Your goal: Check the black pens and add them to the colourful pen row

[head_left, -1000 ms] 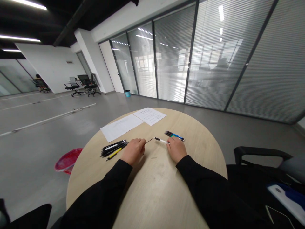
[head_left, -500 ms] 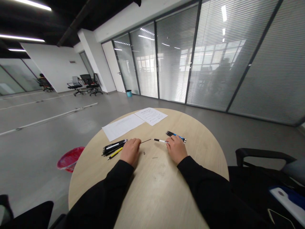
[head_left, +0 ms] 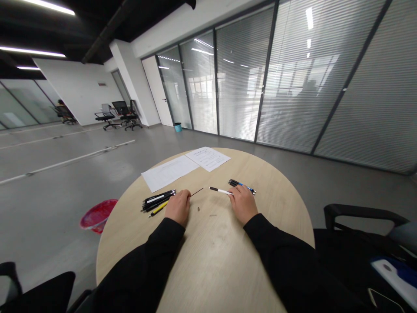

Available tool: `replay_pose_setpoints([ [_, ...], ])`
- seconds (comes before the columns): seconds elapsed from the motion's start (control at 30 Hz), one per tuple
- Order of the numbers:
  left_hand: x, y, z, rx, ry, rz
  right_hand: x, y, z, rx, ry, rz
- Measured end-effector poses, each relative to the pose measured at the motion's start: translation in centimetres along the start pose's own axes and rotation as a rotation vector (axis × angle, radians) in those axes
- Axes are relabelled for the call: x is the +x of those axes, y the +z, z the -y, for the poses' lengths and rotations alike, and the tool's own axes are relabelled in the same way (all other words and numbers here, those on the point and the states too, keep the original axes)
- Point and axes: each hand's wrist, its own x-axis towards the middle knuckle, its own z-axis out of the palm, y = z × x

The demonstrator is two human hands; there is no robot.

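1. White pen with a dark end [head_left: 220, 190]: gripped near its rear in the closed right hand [head_left: 243, 203], just above centre of the round wooden table [head_left: 211, 269]. Points toward ten o'clock, probably held so to leave most of the barrel showing.

2. Thin dark rod [head_left: 196, 192]: gripped in the closed left hand [head_left: 178, 206], near end hidden, exact fingertip placement impossible to tell. Points toward two o'clock, apart from the pen's dark end; seemingly held so to face both ends.

3. Small dark scrap [head_left: 198, 209] and pale strip [head_left: 213, 215]: lying apart at mid-table, between the hands, too small to identify.

4. Dark pens [head_left: 159, 201] at ten o'clock, yellow pen [head_left: 158, 209] alongside: bunched lengthwise, perhaps against rolling.

5. Black and blue pens [head_left: 239, 183] at one o'clock: partly hidden behind the right hand; touching it or apart, cannot tell.

6. Blank-looking sheet [head_left: 169, 173] at eleven o'clock, printed sheet [head_left: 208, 159] at twelve: likely placed near the far rim to leave the middle for handling.
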Motion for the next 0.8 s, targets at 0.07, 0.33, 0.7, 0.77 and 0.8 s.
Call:
replay_pose_setpoints([
  [0.07, 0.00, -0.01, -0.04, 0.004, -0.006, 0.015, 0.01, 0.14, -0.04, 0.009, -0.011, -0.033],
  [0.33, -0.06, 0.03, -0.26, -0.018, 0.005, 0.034, 0.00, 0.53, -0.14, 0.020, -0.042, -0.119],
  [0.7, -0.08, 0.10, -0.11, -0.092, 0.077, 0.014, 0.01, 0.56, -0.14, 0.048, -0.056, -0.120],
  [0.77, -0.09, 0.22, 0.03, -0.116, 0.091, 0.019, 0.04, 0.55, -0.26, 0.056, -0.059, -0.118],
  [0.8, -0.10, 0.28, 0.10, -0.132, 0.099, 0.021, 0.07, 0.51, -0.35, 0.061, -0.059, -0.120],
])
